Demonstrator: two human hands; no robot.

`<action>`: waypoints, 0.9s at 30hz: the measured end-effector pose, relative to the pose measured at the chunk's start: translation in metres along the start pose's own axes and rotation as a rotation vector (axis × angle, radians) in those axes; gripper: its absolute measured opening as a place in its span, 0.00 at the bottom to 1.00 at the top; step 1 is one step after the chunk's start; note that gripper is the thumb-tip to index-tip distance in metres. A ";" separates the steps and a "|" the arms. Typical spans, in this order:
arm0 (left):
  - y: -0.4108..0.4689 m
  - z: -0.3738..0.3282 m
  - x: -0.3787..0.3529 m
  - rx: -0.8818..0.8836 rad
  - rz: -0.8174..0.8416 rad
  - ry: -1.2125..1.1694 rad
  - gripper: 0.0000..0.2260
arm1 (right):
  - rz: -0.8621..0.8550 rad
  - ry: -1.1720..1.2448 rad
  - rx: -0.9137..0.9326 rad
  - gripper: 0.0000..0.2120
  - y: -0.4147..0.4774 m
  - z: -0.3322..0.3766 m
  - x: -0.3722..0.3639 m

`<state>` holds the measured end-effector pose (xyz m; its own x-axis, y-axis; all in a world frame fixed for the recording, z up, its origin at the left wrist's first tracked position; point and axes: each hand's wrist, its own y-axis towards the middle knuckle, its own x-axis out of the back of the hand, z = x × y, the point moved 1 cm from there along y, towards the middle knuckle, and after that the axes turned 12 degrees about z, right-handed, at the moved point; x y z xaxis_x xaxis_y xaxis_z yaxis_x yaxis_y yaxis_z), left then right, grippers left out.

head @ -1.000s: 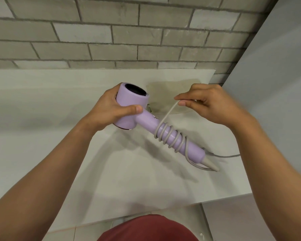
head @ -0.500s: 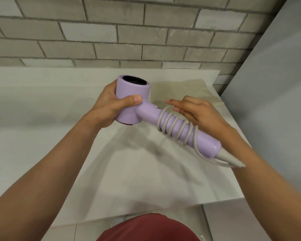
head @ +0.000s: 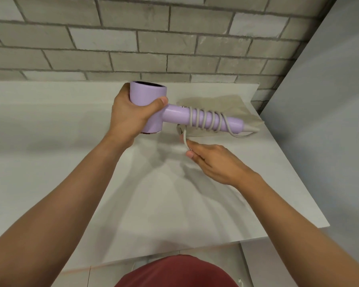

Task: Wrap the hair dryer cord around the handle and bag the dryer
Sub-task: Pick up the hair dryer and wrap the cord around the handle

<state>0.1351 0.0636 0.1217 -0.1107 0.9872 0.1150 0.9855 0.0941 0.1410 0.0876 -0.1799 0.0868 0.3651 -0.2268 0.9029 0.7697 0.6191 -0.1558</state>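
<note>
Here, in the head view, my left hand (head: 133, 114) grips the lilac hair dryer (head: 147, 94) by its barrel, a little above the middle of the frame. The fingers curl round the far side and the thumb presses across the near side. The barrel's dark opening points up toward the top of the frame. The handle (head: 174, 116) runs out to the right, almost level and dipping slightly at its tail.

The pale grey cord (head: 203, 121) is coiled round the handle in several close turns. Past the last turn it hangs in a loose loop below the tapered tail, right of centre. A free length drops from under the handle, near the barrel, down to my right hand (head: 214, 162). That hand sits just below the handle and pinches the cord between thumb and fingertips, with the other fingers loosely bent. My two hands are apart, each closed on its own part.

The beige cloth bag (head: 222, 104) lies flat on the white surface (head: 153, 193) in the upper right. It is behind the handle from where I look, and I cannot tell whether the dryer touches it.

A grey brick wall (head: 153, 48) fills the top of the frame. A plain grey panel (head: 330, 121) takes the right side. My red garment (head: 174, 272) shows at the bottom edge.
</note>
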 end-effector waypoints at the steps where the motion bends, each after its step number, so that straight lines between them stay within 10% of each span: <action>1: 0.000 0.001 0.001 0.005 -0.028 0.038 0.27 | 0.015 0.012 0.025 0.22 -0.004 0.008 0.001; 11: -0.004 0.017 0.012 -0.009 -0.119 0.303 0.28 | 0.206 0.173 0.042 0.15 -0.046 0.031 0.031; 27: -0.017 0.012 0.004 -0.065 0.313 0.356 0.31 | -0.354 -0.431 0.182 0.16 -0.036 0.016 0.120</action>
<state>0.1190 0.0680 0.1076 0.1417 0.8600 0.4902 0.9697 -0.2202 0.1059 0.0958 -0.2176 0.2074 -0.1733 -0.1410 0.9747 0.6896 0.6892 0.2224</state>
